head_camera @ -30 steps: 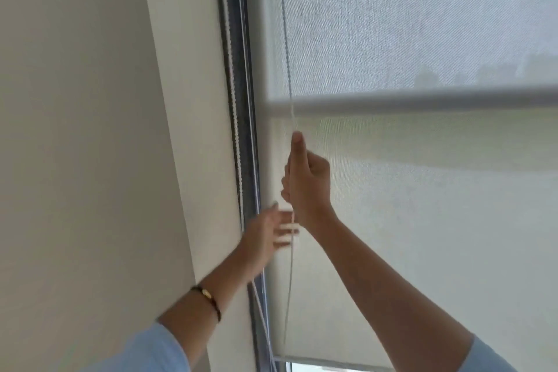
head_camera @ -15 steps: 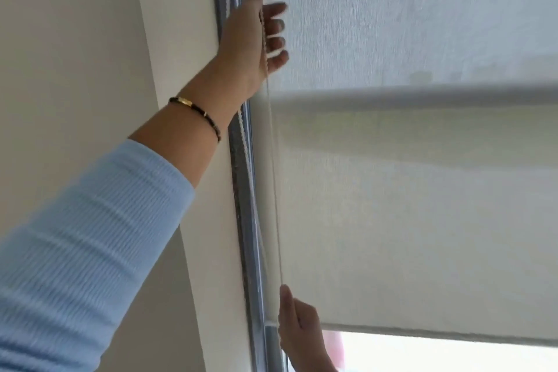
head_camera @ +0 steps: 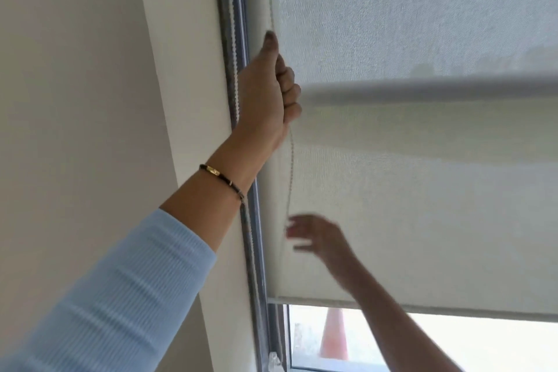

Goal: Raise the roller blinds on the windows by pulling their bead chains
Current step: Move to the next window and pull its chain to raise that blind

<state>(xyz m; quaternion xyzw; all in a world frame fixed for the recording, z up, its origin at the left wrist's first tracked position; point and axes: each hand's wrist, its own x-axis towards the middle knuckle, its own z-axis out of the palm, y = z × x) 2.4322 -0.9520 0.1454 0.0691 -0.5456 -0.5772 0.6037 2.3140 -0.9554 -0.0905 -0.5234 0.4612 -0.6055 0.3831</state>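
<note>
Across the right of the view, blind: a pale grey woven-fabric roller blind [head_camera: 422, 24] covers most of the window, its lower part looking cream-white [head_camera: 422, 220]; a blurred grey horizontal bar [head_camera: 422, 89] crosses it at mid-height.
Wall: a plain off-white wall [head_camera: 75, 100] fills the left side, meeting the window at a dark grey metal window frame [head_camera: 238, 24] that runs top to bottom.
Blind's lower edge: the cream hem bar [head_camera: 392, 306] hangs low on the right, with a strip of bright uncovered glass [head_camera: 453, 344] under it.
Left arm: a light blue ribbed sleeve [head_camera: 120, 296] reaches up from the lower left, ending short of the wrist, which carries a thin black-and-gold bracelet [head_camera: 222, 177].
Left hand: the left hand [head_camera: 265, 93] is raised high beside the frame; its grip is curled tight around the thin beaded blind chain [head_camera: 291, 160], thumb pointing up along it.
Right hand: the right hand [head_camera: 314, 235] is lower, in front of the blind, blurred; its fingers are spread and loose, near the chain's lower run, and contact with it cannot be told.
Chain: it comes down along the blind's left edge, passes through the left fist and hangs on below it; a second beaded strand [head_camera: 231, 24] lies along the frame.
Outside: an orange traffic cone [head_camera: 333, 335] shows through the glass under the hem.
</note>
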